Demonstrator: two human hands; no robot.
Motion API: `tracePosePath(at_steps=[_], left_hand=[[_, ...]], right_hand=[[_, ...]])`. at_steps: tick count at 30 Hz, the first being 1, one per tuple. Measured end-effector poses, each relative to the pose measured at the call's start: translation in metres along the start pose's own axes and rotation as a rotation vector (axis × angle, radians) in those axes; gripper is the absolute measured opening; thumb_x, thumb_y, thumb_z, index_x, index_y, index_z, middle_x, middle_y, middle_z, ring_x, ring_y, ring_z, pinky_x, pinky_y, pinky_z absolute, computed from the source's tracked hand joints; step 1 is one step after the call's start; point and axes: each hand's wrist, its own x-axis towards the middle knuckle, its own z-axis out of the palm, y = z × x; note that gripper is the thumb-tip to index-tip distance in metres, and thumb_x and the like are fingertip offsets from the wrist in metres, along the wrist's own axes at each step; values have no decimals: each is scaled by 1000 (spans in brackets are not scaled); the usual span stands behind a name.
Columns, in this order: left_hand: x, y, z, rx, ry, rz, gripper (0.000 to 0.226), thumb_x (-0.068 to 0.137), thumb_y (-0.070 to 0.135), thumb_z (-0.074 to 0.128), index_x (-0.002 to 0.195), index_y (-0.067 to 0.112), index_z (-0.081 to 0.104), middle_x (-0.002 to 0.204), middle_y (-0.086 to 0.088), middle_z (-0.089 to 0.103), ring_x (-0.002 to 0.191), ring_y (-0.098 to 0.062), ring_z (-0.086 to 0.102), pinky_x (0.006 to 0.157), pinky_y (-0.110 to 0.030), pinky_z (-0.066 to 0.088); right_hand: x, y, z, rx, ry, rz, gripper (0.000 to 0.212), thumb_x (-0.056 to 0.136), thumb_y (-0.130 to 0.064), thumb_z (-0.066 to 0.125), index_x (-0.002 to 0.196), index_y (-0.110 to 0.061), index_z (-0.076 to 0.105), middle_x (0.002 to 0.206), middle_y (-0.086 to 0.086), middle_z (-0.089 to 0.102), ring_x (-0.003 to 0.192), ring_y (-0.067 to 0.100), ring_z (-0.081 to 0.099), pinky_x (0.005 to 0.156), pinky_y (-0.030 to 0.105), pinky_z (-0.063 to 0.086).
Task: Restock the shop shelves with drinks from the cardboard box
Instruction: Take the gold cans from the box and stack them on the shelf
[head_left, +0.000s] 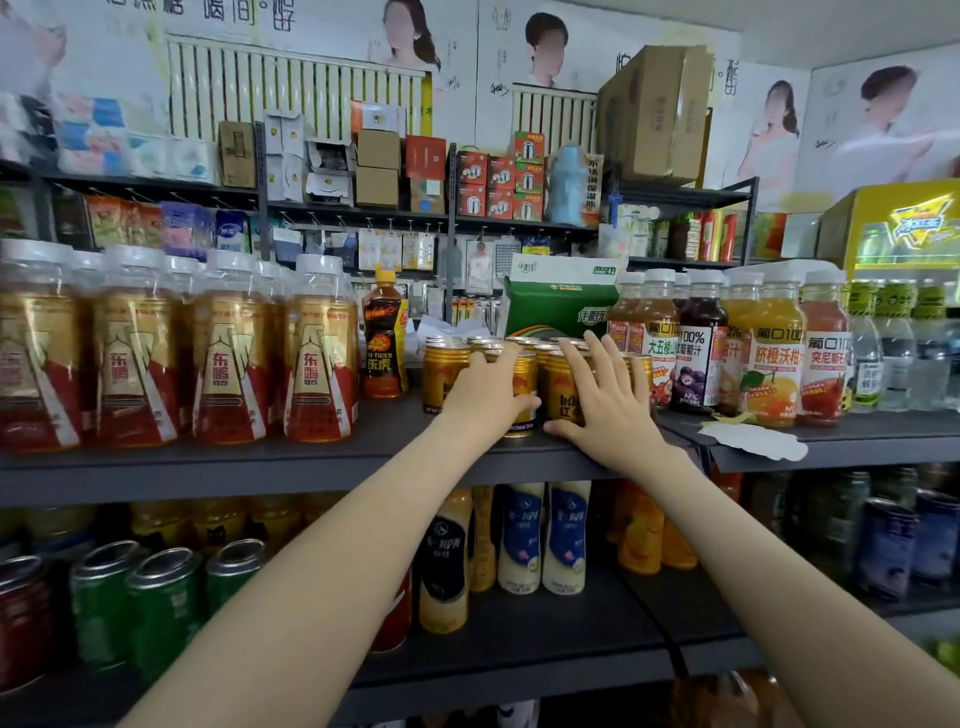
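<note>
Shelf (260, 462) front edge: left hand (485, 392) wraps gold can (522, 387); right hand (605, 395) spread flat, hiding cans (563, 384) behind.

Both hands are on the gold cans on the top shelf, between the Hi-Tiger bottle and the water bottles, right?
Not quite. In the head view, both hands are on the gold cans, but juice bottles, not water bottles, flank them opposite the Hi-Tiger bottle.

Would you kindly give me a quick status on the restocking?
Left hand wrapped round a front gold can. Right hand spread flat against the gold cans beside it. Juice bottles crowd the right side; green carton sits behind.
</note>
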Motion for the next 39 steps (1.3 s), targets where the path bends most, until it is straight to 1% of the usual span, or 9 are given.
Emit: tracePosePath(at_steps=[4, 8, 14, 17, 20, 25, 29, 34, 39], left_hand=[[-15, 2, 8, -22, 43, 15, 74, 92, 41, 57, 151, 24, 15, 147, -21, 24, 129, -39, 36, 97, -43, 42], [-51, 4, 7, 6, 112, 110, 71, 95, 31, 55, 151, 20, 12, 147, -17, 26, 128, -33, 39, 95, -38, 43], [-150, -22, -1, -105, 246, 226, 49, 93, 21, 54, 140, 11, 41, 140, -9, 44, 128, -26, 43, 96, -35, 43], [-214, -52, 8, -87, 268, 206, 42, 89, 17, 61, 128, 6, 53, 127, -11, 55, 116, -27, 54, 88, -35, 51], [-282, -87, 17, -22, 212, 73, 44, 87, 18, 63, 129, 6, 53, 126, -13, 56, 113, -30, 56, 83, -37, 53], [-411, -138, 15, 140, -23, -296, 52, 95, 25, 51, 143, 12, 37, 142, -8, 40, 123, -27, 46, 87, -34, 47], [-512, -179, -3, 259, -147, -549, 49, 96, 29, 47, 143, 18, 35, 139, -3, 41, 119, -22, 48, 85, -30, 48], [-621, -225, -37, 314, -195, -838, 51, 94, 25, 47, 142, 13, 36, 136, -10, 42, 120, -31, 47, 91, -39, 47], [-703, -283, -67, 285, -159, -1056, 46, 94, 25, 48, 137, 13, 42, 132, -11, 45, 117, -33, 51, 87, -39, 47]], right_hand=[[-25, -23, -10, 93, 56, 81, 75, 88, -30, 59, 152, -23, 19, 158, 7, 15, 146, 27, 10, 115, 47, 9], [-59, -54, -17, 177, 128, 131, 57, 91, -18, 56, 144, -13, 36, 148, 8, 36, 136, 27, 30, 110, 43, 23], [-115, -108, -17, 332, 152, -10, 41, 89, -7, 58, 130, -4, 51, 123, 10, 58, 114, 24, 49, 97, 33, 39], [-152, -139, -10, 437, 111, -85, 36, 88, -7, 59, 124, -3, 55, 115, 12, 60, 108, 18, 47, 95, 25, 36], [-198, -178, 0, 557, 5, -166, 36, 88, -5, 59, 123, -1, 54, 113, 13, 60, 107, 18, 46, 92, 21, 35], [-276, -259, 26, 721, -253, -351, 36, 91, -6, 59, 126, -3, 53, 114, 12, 59, 107, 20, 48, 91, 28, 41], [-330, -345, 39, 787, -473, -462, 41, 94, -12, 57, 133, -3, 49, 125, 12, 56, 119, 23, 47, 97, 35, 44], [-378, -453, 39, 817, -729, -638, 48, 99, -22, 48, 144, -12, 35, 140, 4, 43, 133, 21, 37, 107, 30, 33], [-407, -552, 55, 779, -828, -790, 53, 98, -25, 47, 147, -15, 30, 143, 4, 38, 130, 22, 36, 103, 33, 37]])
